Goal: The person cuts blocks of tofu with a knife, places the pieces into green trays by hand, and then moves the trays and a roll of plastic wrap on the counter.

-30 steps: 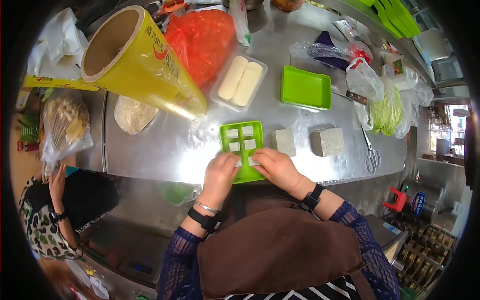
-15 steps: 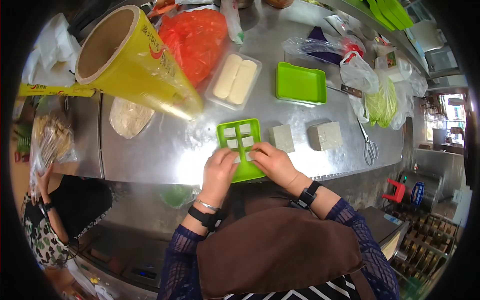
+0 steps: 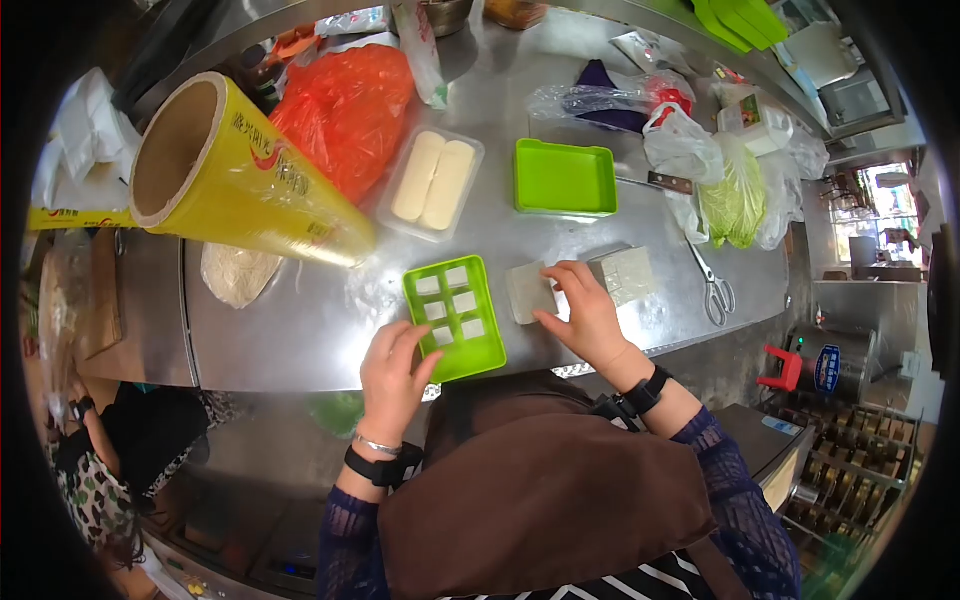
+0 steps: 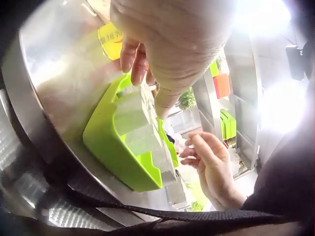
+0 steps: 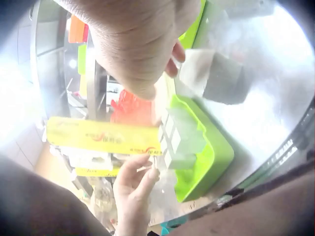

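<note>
A green tray [image 3: 478, 358] near the table's front edge holds several pale rectangular pieces in two columns. The left hand [image 3: 392, 378] is at the tray's left side, fingers loosely bent, with nothing held; whether it touches the rim I cannot tell. To the right of the tray stands a grey block [image 3: 527, 292], and the right hand [image 3: 592, 318] is beside it, thumb and fingers spread apart. A gap shows between that hand and the grey block [image 5: 197, 73] in the right wrist view. Partly behind the right fingers sits a second, scored grey block [image 3: 628, 276].
Behind are a clear box [image 3: 470, 190] of white rolls, an empty green container [image 3: 566, 212] and a red bag [image 3: 350, 110]. A large yellow roll [image 3: 290, 200] leans at left. Scissors [image 3: 716, 300], a knife [image 3: 668, 182] and bagged cabbage [image 3: 734, 200] are at right. Another person is far left.
Both hands have let go of the pieces in the tray. The right hand has moved right to the nearer grey block; the left has drawn back to the tray's left side. The head view has shifted.
</note>
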`<state>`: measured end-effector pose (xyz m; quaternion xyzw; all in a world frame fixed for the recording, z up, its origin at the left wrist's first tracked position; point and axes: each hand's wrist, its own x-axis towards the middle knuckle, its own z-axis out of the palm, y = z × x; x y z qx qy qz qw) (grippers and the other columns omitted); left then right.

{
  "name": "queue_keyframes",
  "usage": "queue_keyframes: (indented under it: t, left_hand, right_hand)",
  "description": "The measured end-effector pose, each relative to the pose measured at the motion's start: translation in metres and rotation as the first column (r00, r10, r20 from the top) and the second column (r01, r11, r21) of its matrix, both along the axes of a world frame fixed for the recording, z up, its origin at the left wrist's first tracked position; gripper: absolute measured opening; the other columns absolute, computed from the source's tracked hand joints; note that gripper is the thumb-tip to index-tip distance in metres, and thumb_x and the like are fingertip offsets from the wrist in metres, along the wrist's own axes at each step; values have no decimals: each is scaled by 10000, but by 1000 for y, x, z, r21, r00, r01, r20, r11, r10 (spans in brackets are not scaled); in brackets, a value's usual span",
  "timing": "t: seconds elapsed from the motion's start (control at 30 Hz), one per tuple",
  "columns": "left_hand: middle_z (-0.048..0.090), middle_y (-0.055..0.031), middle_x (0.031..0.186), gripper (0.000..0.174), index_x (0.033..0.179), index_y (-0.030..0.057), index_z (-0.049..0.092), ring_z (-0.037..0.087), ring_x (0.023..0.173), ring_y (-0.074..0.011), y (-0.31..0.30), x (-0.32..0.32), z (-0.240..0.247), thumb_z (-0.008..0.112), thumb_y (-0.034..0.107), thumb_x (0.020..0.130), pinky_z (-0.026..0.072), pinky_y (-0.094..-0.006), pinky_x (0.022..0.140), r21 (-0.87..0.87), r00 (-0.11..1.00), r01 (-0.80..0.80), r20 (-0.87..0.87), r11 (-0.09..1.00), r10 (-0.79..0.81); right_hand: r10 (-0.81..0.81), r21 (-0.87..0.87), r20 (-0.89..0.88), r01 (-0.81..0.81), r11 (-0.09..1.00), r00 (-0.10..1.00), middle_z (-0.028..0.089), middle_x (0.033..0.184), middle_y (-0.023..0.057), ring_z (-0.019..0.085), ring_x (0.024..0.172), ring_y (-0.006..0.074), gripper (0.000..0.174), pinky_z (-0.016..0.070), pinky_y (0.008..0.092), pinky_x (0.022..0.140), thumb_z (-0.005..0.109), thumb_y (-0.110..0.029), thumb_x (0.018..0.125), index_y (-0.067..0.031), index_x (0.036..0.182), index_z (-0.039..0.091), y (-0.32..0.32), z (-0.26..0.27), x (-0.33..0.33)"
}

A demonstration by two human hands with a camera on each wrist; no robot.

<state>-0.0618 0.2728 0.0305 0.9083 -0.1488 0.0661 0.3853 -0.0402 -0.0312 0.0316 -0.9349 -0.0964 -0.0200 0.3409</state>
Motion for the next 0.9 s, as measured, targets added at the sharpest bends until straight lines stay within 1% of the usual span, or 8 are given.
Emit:
queue_keyframes:
  t: [0.07,0.23,0.43,0.63,0.73,0.83,0.87,0.9]
  left_hand:
    - [661,-153,1123,403,1147,49,681,661,956,-366,-5,3,7,852,77,783,556,-422,792,-26,1000,-12,-14,1000,11]
    - [665,-161,1119,356,1135,47,681,666,946,-373,-18,6,13,826,50,810,557,-420,775,-48,1000,-6,-1,999,6]
    - [675,-167,1103,316,1117,42,686,677,984,-382,-25,1,8,805,27,824,566,-429,819,-58,1000,-19,-26,998,17]
    - [679,-158,1099,267,1088,33,694,681,993,-375,-32,0,12,778,5,836,570,-429,832,-55,1000,2,-6,999,-3]
    - [679,-155,1097,255,1076,30,697,683,989,-369,-35,0,12,773,-4,835,571,-427,831,-69,1000,11,-14,998,-12]
    - [679,-153,1095,246,1068,31,700,684,981,-363,-34,0,9,769,-10,835,572,-423,826,-80,1000,12,0,997,-12]
    - [679,-151,1096,248,1070,31,700,684,980,-362,-31,-2,9,768,-11,835,572,-424,825,-76,1000,-6,-4,997,5]
    - [680,-150,1096,250,1073,32,700,684,979,-361,-28,-3,8,767,-12,835,572,-425,824,-72,1000,-26,-9,997,25]
  right_hand:
    - [-40,17,-75,41,999,996,632,1211,130,687,968,260,523,581,357,765,831,-163,834,-60,1302,623,-14,-7,3]
    - [-63,363,-533,295,884,844,690,1115,69,613,944,115,546,545,292,871,821,-217,917,-21,1376,598,-27,-48,5]
    - [-60,404,-546,326,854,835,696,1107,77,631,929,122,514,547,283,880,784,-229,948,-2,1369,595,-32,-55,-3]
    - [-136,358,-480,335,871,867,721,1101,166,712,873,246,478,581,355,833,752,-175,924,-17,1354,613,-34,-49,-5]
    - [-180,108,-482,262,959,857,714,1121,123,659,907,195,508,565,304,783,760,-123,889,-21,1361,605,-30,-22,-1]
    - [-143,95,-261,173,980,955,719,1125,113,659,907,222,538,574,313,792,790,-104,853,-44,1357,612,-38,-36,-11]
    - [-160,121,-250,195,973,955,715,1143,153,704,1011,319,559,574,404,856,816,-56,801,-49,1325,623,-41,-35,-13]
    - [-167,160,-264,214,964,950,713,1148,151,703,1028,327,560,574,405,867,809,-30,798,-51,1325,620,-41,-20,-14]
